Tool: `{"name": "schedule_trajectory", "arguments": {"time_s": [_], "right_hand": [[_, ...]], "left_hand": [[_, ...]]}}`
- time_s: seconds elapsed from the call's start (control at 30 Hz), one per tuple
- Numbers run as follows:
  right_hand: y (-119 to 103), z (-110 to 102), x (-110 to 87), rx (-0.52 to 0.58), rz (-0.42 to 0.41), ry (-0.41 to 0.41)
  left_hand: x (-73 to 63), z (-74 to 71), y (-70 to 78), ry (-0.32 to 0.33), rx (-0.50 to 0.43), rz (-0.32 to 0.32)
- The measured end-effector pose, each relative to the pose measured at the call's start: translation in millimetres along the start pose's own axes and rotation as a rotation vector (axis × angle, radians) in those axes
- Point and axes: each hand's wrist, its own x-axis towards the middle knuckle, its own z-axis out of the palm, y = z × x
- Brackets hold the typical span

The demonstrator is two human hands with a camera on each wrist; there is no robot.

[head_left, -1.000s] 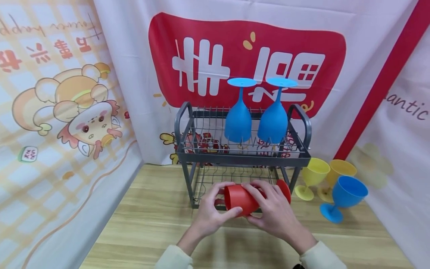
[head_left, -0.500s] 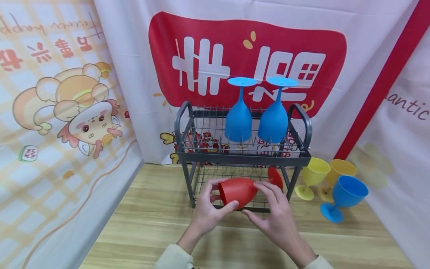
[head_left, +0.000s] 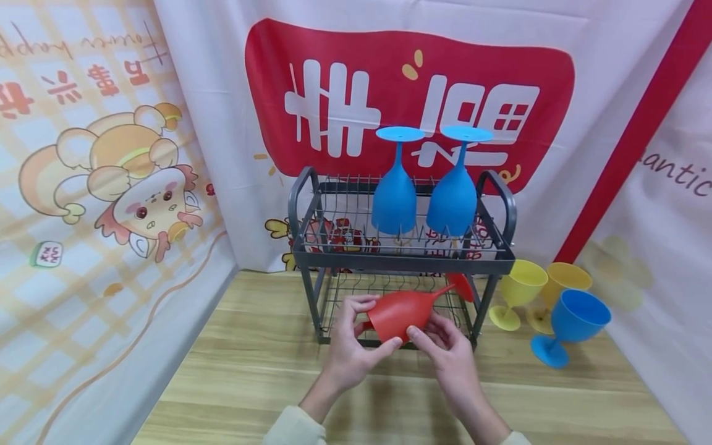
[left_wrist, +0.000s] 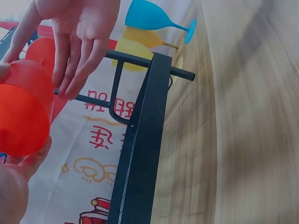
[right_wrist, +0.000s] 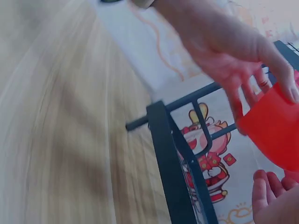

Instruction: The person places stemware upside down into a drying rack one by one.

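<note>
A red plastic goblet (head_left: 402, 314) lies tilted in the air in front of the rack, its mouth to the left and its foot up to the right. My left hand (head_left: 350, 346) grips it round the rim, thumb below and fingers at the mouth. My right hand (head_left: 445, 352) holds the bowl near the stem, thumb on the near side and fingers curled behind. From the left wrist, the goblet's open mouth (left_wrist: 23, 119) faces the camera. In the right wrist view the left fingers lie on the red bowl (right_wrist: 275, 126).
A dark two-tier dish rack (head_left: 400, 262) stands behind the hands. Upside down on its top tier are two blue goblets (head_left: 395, 204). To its right on the wooden table (head_left: 233, 371) stand a yellow goblet (head_left: 520, 284), an orange goblet (head_left: 567, 281) and a blue goblet (head_left: 578, 316).
The red goblet has turned so its stem and foot point up to the right. My right hand has shifted from over the bowl and stem to below the bowl. My left hand keeps the rim.
</note>
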Motion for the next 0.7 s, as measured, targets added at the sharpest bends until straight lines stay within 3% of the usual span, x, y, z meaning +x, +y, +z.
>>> {"name": "schedule_trajectory", "arguments": {"time_s": [0.13, 0.3, 0.47, 0.7], "right_hand": [[2, 2, 0.0, 0.088, 0.038, -0.038], [8, 1, -3.2, 0.139, 0.027, -0.05], [11, -4, -6.8, 0.125, 0.026, 0.0], [16, -12, -8.2, 0.066, -0.004, -0.018]], "left_hand": [[-1.3, 4.1, -0.1, -0.022, -0.007, 0.001], [-2.0, 6.6, -2.3, -0.075, 0.005, 0.008], [-2.7, 8.2, -5.9, -0.145, 0.045, 0.011], [-7.8, 8.5, -11.3, -0.22, 0.127, -0.026]]}}
